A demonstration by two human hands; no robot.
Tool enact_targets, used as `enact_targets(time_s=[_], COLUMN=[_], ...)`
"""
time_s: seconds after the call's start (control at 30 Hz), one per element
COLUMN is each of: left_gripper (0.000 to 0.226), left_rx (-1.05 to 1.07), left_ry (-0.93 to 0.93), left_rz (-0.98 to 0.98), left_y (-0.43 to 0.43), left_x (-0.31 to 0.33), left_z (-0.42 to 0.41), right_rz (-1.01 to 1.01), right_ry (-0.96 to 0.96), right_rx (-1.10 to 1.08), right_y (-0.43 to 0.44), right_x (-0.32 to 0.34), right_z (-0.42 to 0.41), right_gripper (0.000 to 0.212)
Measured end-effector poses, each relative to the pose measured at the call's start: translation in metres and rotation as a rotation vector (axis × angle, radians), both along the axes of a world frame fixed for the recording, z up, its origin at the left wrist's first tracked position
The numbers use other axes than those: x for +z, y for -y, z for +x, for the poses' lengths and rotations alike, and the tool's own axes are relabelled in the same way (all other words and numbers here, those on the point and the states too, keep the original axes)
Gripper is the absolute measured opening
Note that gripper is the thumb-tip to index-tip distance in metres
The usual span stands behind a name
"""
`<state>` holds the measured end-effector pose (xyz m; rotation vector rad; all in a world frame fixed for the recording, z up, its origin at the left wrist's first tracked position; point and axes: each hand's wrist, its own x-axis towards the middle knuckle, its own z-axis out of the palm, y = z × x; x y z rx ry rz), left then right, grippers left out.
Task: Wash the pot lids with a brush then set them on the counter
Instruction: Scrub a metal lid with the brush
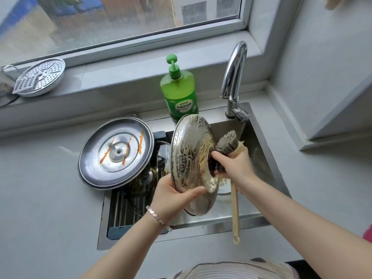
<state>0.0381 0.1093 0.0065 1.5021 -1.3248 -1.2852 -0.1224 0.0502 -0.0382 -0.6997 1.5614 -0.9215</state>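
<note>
1 head-worn wide-angle view, close in, looking forward and steeply down over the sink and grey surface, window across frame top.

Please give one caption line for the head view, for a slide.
Over the sink, the left hand holds a soapy lid on edge while the right hand presses a brush to it.
</note>
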Motion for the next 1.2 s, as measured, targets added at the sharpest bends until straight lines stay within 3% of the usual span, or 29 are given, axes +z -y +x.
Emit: enact_targets(time_s=[0.1, 0.3, 0.4, 0.53, 0.63, 0.77, 0.87, 0.93, 1.03, 1.13, 1.2], left_gripper=[0.037, 0.045, 0.039, 0.041, 0.033, 0.035, 0.042, 0.04, 0.039, 0.044, 0.035], left_rx=[0.024, 0.055, 0.094, 0.198, 0.242, 0.194, 0.123, 0.099, 0.118, 0.124, 0.119], left_ry=[-0.015, -0.146, -0.24, -0.312, -0.291, -0.254, -0.248, -0.231, -0.196, -0.219, -0.201], left_rz=[0.12, 0.324, 0.368, 0.363, 0.33, 0.307, 0.292, 0.288, 0.304, 0.309, 0.271], left_y=[0.011, 0.044, 0.04, 0.033, 0.029, 0.025, 0.022, 0.02, 0.022, 0.025, 0.024], left_x=[0.007, 0.025, 0.026, 0.021, 0.019, 0.02, 0.022, 0.023, 0.022, 0.022, 0.02], left_z=[0.013, 0.024, 0.019, 0.016, 0.015, 0.008, 0.008, 0.011, 0.012, 0.011, 0.012], right_rz=[-0.157, -0.405, -0.412, -0.354, -0.25, -0.483, -0.675, -0.623, -0.367, -0.524, -0.615], right_ry=[-0.217, -0.38, -0.445, -0.745, -0.854, -0.783, -0.669, -0.565, -0.511, -0.495, -0.505], right_rx=[0.068, 0.483, 0.506, 0.427, 0.461, 0.589, 0.614, 0.591, 0.394, 0.541, 0.685], right_y=[-0.011, -0.025, -0.026, -0.016, -0.01, -0.026, -0.045, -0.037, -0.009, -0.027, -0.041], right_x=[0.007, 0.02, 0.031, 0.035, 0.041, 0.049, 0.06, 0.056, 0.045, 0.061, 0.066], right_z=[-0.01, -0.016, -0.016, -0.026, -0.029, 0.001, 0.015, 0.009, -0.007, 0.01, 0.019], right_gripper=[0.058, 0.06, 0.059, 0.072, 0.085, 0.055, 0.059, 0.054, 0.049, 0.051, 0.053])
